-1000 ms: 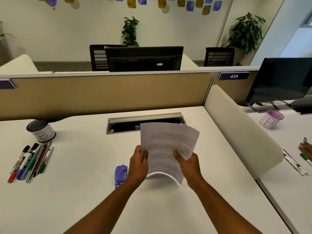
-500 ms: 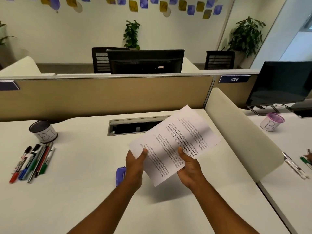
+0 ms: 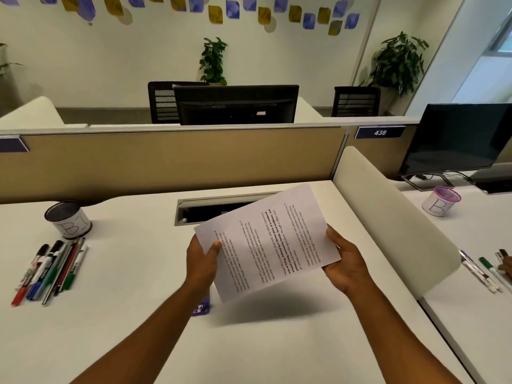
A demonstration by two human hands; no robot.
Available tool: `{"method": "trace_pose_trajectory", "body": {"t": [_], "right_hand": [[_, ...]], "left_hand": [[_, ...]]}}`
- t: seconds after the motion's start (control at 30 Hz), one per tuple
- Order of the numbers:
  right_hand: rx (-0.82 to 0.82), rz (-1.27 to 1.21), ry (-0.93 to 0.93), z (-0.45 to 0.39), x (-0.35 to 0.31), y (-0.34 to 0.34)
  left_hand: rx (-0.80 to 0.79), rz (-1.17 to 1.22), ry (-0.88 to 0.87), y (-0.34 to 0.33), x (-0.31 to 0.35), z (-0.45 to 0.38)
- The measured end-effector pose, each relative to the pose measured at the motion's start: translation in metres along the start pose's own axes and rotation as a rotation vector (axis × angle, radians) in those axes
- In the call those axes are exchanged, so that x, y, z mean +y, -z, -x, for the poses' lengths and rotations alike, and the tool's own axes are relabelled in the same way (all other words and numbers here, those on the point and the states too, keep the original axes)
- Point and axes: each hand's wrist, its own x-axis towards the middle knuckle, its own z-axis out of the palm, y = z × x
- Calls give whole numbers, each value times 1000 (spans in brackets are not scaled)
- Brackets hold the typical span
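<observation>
A printed paper sheet (image 3: 266, 239) is held flat above the white desk (image 3: 124, 300), turned sideways so its text runs at an angle. My left hand (image 3: 201, 261) pinches its left corner, thumb on top. My right hand (image 3: 343, 261) grips its right edge from below, thumb along the edge. A purple stapler (image 3: 202, 309) lies on the desk under the sheet, mostly hidden by my left forearm.
Several markers and pens (image 3: 50, 270) lie at the left beside a tin labelled B1 (image 3: 68, 218). A cable slot (image 3: 210, 209) is set into the desk behind the sheet. A white divider (image 3: 388, 217) bounds the right side; beyond it are another tin (image 3: 440, 200), pens (image 3: 482, 270) and a monitor (image 3: 457, 137).
The sheet, first curled upright between both hands, has been flattened and rotated sideways. My right hand has slid out to its right edge. The stapler is now mostly covered.
</observation>
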Motion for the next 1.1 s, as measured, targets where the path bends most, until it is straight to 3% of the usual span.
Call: {"method": "trace_pose_trajectory", "body": {"t": [0.17, 0.33, 0.53, 0.73, 0.9, 1.1], "right_hand": [[181, 559, 289, -1, 4, 3], [218, 736, 336, 7, 31, 3], [244, 690, 135, 14, 53, 3], [272, 559, 259, 24, 68, -2], [184, 575, 166, 27, 84, -3], [227, 573, 218, 29, 89, -5]], "left_hand": [[53, -33, -16, -9, 2, 3], [-32, -26, -40, -24, 3, 16], [-112, -85, -41, -37, -11, 36], [-162, -20, -84, -36, -10, 45], [-246, -108, -88, -36, -18, 49], [-197, -93, -117, -41, -18, 49]]}}
